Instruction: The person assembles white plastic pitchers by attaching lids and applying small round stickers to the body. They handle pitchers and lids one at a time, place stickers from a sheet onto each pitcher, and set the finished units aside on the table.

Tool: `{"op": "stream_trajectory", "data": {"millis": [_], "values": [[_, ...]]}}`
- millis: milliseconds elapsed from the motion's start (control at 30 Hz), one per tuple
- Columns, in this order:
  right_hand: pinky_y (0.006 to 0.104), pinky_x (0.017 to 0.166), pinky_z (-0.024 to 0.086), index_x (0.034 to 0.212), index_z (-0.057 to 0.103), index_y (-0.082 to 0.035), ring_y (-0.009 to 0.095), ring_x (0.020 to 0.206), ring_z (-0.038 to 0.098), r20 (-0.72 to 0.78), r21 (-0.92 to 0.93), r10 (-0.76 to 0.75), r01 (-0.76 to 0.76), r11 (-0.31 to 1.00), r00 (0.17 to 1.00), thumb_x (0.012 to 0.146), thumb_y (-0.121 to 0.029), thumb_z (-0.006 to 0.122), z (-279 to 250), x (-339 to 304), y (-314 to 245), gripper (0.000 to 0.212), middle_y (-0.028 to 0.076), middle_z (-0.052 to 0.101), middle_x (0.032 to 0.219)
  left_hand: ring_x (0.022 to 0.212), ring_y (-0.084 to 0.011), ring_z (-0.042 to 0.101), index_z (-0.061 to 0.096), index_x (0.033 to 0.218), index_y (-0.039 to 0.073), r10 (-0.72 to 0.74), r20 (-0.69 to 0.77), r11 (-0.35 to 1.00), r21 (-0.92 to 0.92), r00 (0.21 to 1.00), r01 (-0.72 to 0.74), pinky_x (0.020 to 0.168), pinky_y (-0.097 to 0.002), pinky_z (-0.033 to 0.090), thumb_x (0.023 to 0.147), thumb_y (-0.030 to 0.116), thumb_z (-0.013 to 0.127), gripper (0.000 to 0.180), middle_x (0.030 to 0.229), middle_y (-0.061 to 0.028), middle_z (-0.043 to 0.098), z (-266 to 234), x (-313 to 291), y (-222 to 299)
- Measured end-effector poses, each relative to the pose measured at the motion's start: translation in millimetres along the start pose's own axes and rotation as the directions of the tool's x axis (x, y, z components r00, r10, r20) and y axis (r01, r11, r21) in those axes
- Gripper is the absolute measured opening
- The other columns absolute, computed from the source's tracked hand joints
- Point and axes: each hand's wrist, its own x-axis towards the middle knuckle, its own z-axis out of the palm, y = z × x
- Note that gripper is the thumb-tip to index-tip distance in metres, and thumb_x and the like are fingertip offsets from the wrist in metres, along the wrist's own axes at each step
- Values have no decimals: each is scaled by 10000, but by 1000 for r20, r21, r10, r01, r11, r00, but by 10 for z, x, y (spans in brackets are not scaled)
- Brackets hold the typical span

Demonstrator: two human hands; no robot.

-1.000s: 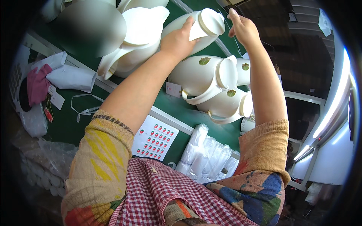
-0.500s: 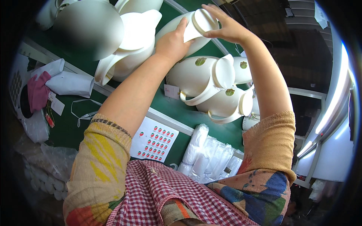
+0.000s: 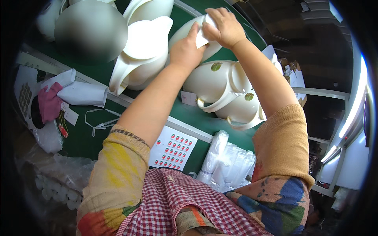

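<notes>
Left hand (image 3: 187, 51) is closed against the side of a white jug (image 3: 185, 32) at upper centre, forefinger and thumb set apart beside a flat white piece (image 3: 201, 38); its other fingers are largely hidden. Right hand (image 3: 226, 28) is bent over the jug's upper-right end, thumb near that piece; whether it pinches the piece or only presses cannot be told. Judged reason for the two-handed hold: a rounded body lying on its side would roll if steadied from one side only.

Touching or just beside it to the left stands a lidded jug (image 3: 145, 37), handle toward lower left. Below the hands, two jugs with green emblems (image 3: 206, 78) (image 3: 240, 110) lie close together, presumably so each checks the other; a small tag (image 3: 189, 98) is beside them.

Farther out, at lower centre, a sticker sheet (image 3: 173, 149) and clear plastic bags (image 3: 228, 161) lie near the apron (image 3: 177, 188), apparently for easy reach. Pink cloth (image 3: 50, 102) and white rolls (image 3: 84, 93) occupy the left.
</notes>
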Motion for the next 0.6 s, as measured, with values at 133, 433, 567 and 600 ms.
{"op": "stream_trajectory", "data": {"millis": [133,433,567,600], "values": [[433,878,474,1174,579,-94,339,1102,537,37,-113,355,-349,930,934,844,-366,578,-33,26,-465,428,154,563,1189,828,-419,645,455,1355,121,10,-140,997,81,990,1,724,-481,517,759,343,727,692,908,-193,682,51,-28,-66],[467,1105,284,1410,426,-128,357,1363,332,-284,288,363,-283,915,887,851,-522,571,-271,-375,-945,698,211,353,1468,1083,-365,576,498,1294,90,421,162,907,-111,893,-407,901,-410,470,856,216,616,472,1145,-222,610,-843,-943,-38],[396,956,455,1155,640,-78,299,1086,590,14,797,247,-160,582,969,834,-251,672,-721,-2191,-1998,366,134,626,1190,1209,-254,525,475,1356,46,-113,498,993,42,860,106,1014,-365,411,877,156,632,517,1314,-173,538,-1342,-2342,-1034],[409,981,436,1171,629,-66,331,1139,552,174,794,342,-336,506,924,819,-244,687,-466,-2666,-2257,399,169,604,1216,1258,-275,476,419,1383,29,-180,492,965,258,852,56,1036,-386,390,840,162,671,613,1373,-190,473,-1382,-2590,-1074]]}}
